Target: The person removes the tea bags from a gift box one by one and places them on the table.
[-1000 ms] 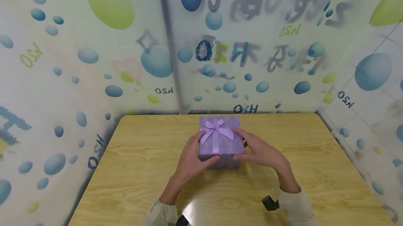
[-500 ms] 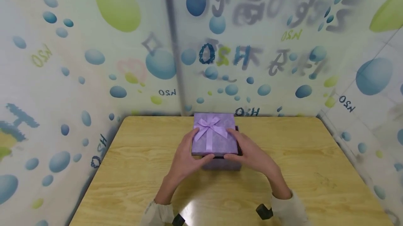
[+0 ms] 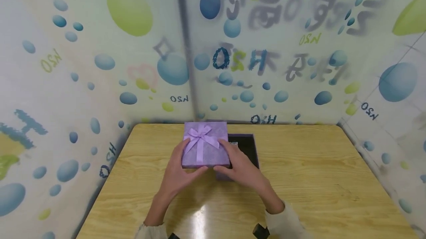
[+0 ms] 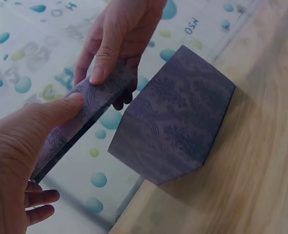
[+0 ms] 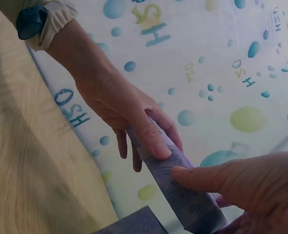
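Observation:
A purple box lid (image 3: pixel 208 154) with a lilac ribbon bow (image 3: pixel 199 134) is held up by both hands, one at each side. My left hand (image 3: pixel 176 174) grips its left side, thumb along the front edge. On the right side my right hand (image 3: pixel 244 167) grips it the same way, its thumb showing on the lid's patterned side in the left wrist view. The purple box base (image 4: pixel 175 117) stands on the table to the right of the lid, its dark inside partly in view. A small pale patch (image 3: pixel 234 143) shows inside it; my right hand hides much of the rest.
The box base stands on a light wooden table (image 3: pixel 309 179). A wall covering (image 3: pixel 283 46) with blue and green dots and mirrored lettering rises directly behind the table's far edge, and more of it flanks both sides.
Both hands have lifted the lid off the box base and carried it to the left. The base's dark inside has come into view, while the base stays on the table.

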